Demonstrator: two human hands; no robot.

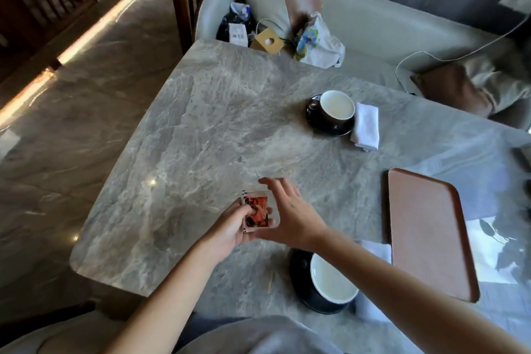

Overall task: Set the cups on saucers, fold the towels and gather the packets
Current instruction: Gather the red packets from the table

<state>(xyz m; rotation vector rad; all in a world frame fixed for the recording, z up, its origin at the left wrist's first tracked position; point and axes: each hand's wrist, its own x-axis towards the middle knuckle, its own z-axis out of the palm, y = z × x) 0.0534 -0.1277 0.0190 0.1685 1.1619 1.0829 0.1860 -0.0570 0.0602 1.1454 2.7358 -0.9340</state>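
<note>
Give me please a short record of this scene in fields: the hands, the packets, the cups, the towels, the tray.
left hand: grips the packets
right hand: open, beside the packets
packets: small stack with red print, above the table
far cup: on dark saucer
near cup: on dark saucer, partly behind right arm
far towel: white, folded, beside far saucer
near towel: mostly hidden
tray: nothing on it

A grey marbled surface [218, 112] carries two dark saucers — far saucer [321, 126], near saucer [298, 276] — a folded white towel [366, 126] beside the far one, and a brown tray [428, 230] at the right.
</note>
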